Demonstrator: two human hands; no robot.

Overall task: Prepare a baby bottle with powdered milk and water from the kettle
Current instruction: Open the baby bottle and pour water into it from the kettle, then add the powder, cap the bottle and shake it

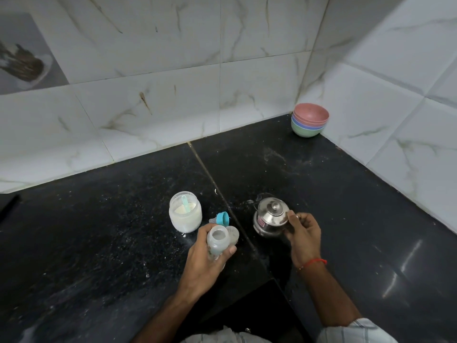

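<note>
My left hand (206,263) grips an uncapped clear baby bottle (217,241), held upright over the black counter, its mouth facing up. Just behind it lie the bottle's clear cap (233,235) and the blue ring with the teat (222,218). An open jar of white milk powder (185,215) with a pale green scoop inside stands to the left. A small steel kettle (270,217) with its lid on sits to the right. My right hand (303,235) is curled at the kettle's near right side, at its handle.
A stack of coloured bowls (310,122) sits in the far corner where the two tiled walls meet. The black stone counter (99,243) is dusted with white powder specks. Its front edge steps back near my body.
</note>
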